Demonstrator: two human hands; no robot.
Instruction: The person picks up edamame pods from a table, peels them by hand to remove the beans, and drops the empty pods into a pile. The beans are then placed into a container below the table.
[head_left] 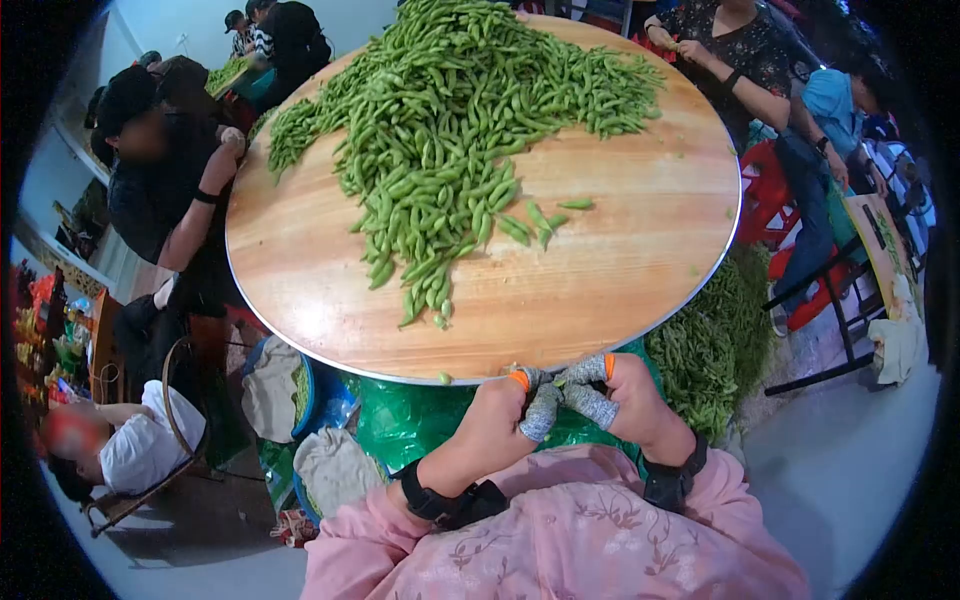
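Observation:
At the near edge of the round wooden table (640, 230), my left hand (503, 410) and my right hand (625, 398) meet with fingers pinched together. Grey covers with orange bands wrap some of the fingers. A small green bit, seemingly a pod (559, 381), shows between the fingertips; which hand grips it is hard to tell. Beyond them, a large heap of green pods (430, 120) spreads over the table, with a few loose pods (530, 225) at its near side. One small bean (445, 378) lies at the rim, left of my hands.
People sit at the left (150, 170) and upper right (735, 60) of the table. Blue tubs with cloths (275, 390) and green plastic (400, 425) are below the near edge. A pile of greenery (715, 340) lies on the floor at right.

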